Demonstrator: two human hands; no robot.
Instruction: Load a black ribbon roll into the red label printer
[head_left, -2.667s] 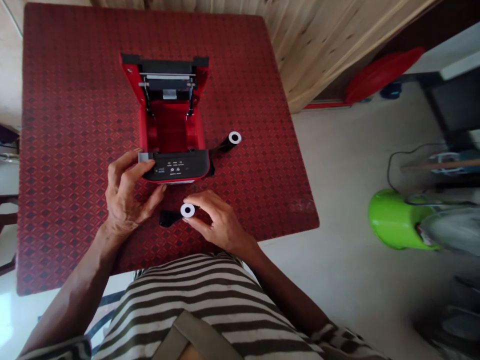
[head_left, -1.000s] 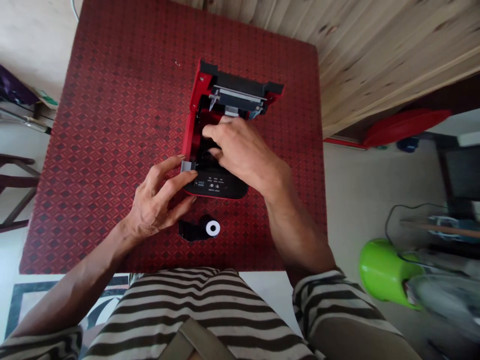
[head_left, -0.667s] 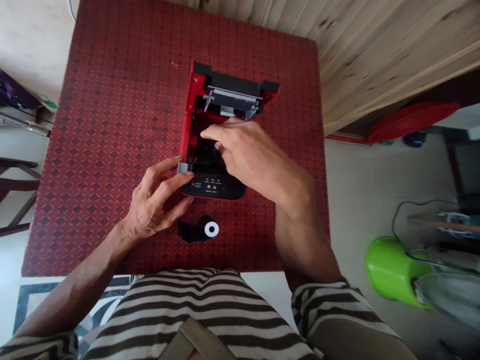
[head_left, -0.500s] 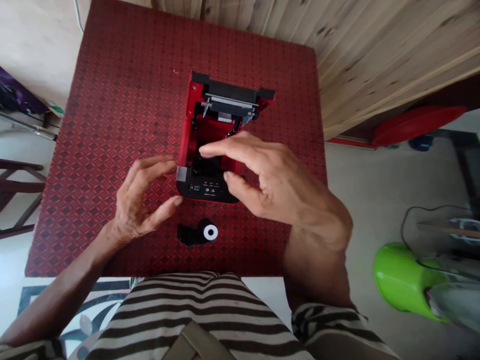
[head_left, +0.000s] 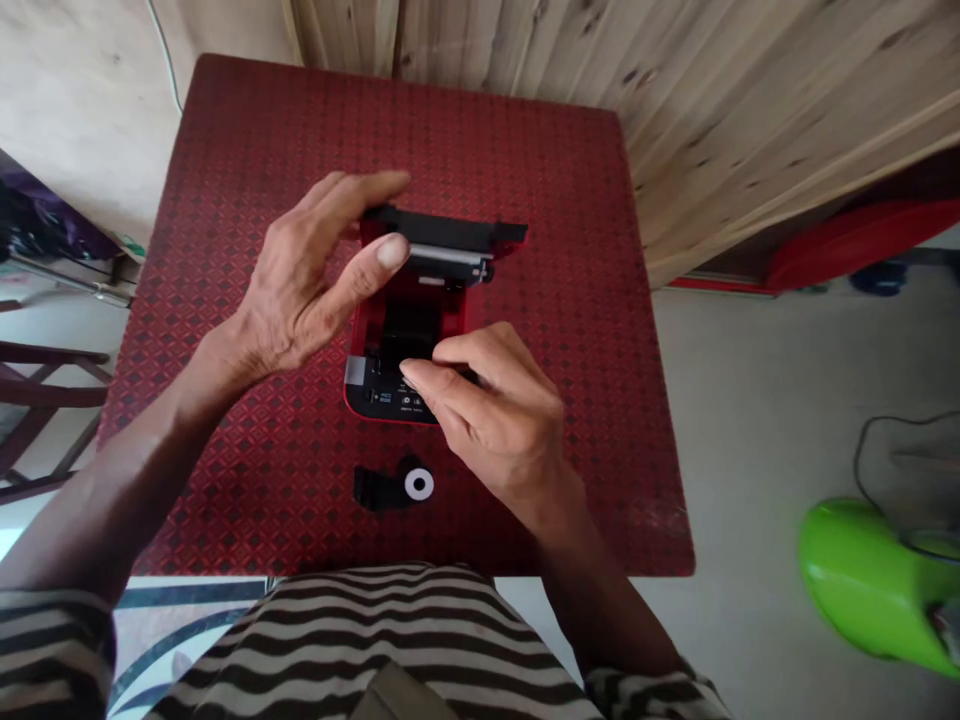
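A red and black label printer point(head_left: 361, 395) stands on the table with its lid point(head_left: 457, 235) raised and its dark inside showing. My left hand point(head_left: 311, 260) is at the lid's left corner, the thumb in front and the other fingers reaching behind, with the lid's edge between them. Over the right side of the printer's front panel is my right hand point(head_left: 502, 410), its fingers closed in a pinch. Whatever the pinch holds, if anything, is hidden. In front of the printer lies a black ribbon roll point(head_left: 386, 487) with a white ring-shaped end.
The table point(head_left: 247, 480) has a red patterned cover. Wooden plank panelling point(head_left: 510, 50) runs behind it. A dark wooden chair point(head_left: 45, 400) stands at the left. On the floor at the right is a bright green bin point(head_left: 862, 570), with a cable near it.
My left hand has risen from beside the printer to the lid's corner, and the lid has tipped forward slightly. My right hand has lowered and its spread fingers have closed. The view has shifted.
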